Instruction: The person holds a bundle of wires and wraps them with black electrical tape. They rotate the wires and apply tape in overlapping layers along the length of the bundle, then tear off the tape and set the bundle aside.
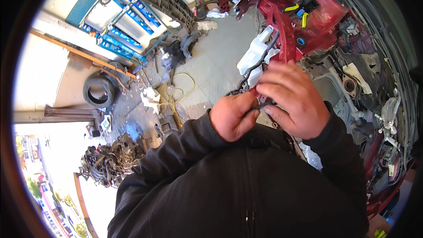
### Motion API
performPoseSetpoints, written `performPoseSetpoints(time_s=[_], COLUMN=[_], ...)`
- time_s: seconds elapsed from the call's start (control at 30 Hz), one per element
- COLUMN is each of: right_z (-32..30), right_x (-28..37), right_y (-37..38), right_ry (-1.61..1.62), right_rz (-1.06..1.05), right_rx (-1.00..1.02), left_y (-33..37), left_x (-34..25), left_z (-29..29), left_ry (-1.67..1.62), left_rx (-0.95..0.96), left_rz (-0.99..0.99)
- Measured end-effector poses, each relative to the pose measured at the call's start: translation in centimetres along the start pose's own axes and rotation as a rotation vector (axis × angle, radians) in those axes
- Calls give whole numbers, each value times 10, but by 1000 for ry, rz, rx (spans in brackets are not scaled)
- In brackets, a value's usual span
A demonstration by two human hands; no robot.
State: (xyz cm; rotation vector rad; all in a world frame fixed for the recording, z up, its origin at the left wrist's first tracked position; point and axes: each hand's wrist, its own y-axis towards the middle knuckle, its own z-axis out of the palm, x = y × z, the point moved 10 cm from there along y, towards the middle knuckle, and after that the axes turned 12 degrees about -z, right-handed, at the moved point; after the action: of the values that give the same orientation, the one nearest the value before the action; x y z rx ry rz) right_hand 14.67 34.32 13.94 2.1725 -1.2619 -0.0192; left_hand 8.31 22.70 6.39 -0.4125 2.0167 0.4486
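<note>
In front of my chest, my left hand is closed around a length of black corrugated conduit, its thumb pressed along it. My right hand is over the same conduit from the right, fingers curved and thumb below. Its upper fingers are smeared by motion, so its grip does not show clearly. A black wiring harness runs from near my hands up past a white plastic tank toward the red car body. The part between my palms is hidden.
The car's open engine bay lies on the right, with loose wires and metal parts. To the left are a yellow cable on the floor, a tire and a greasy engine. A blue rack stands behind.
</note>
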Motion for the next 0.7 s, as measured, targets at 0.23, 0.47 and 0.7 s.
performPoseSetpoints(time_s=[0.23, 0.47, 0.7], right_z=[27, 30, 47], right_x=[-23, -30, -31], right_y=[-14, -15, -8], right_ry=[377, 318, 346], right_rz=[241, 277, 255], right_rx=[130, 33, 55], left_y=[17, 27, 31], left_x=[-1, 2, 13], left_z=[-1, -5, -3], left_ry=[172, 195, 45], left_rx=[-2, 33, 198], left_rz=[57, 97, 48])
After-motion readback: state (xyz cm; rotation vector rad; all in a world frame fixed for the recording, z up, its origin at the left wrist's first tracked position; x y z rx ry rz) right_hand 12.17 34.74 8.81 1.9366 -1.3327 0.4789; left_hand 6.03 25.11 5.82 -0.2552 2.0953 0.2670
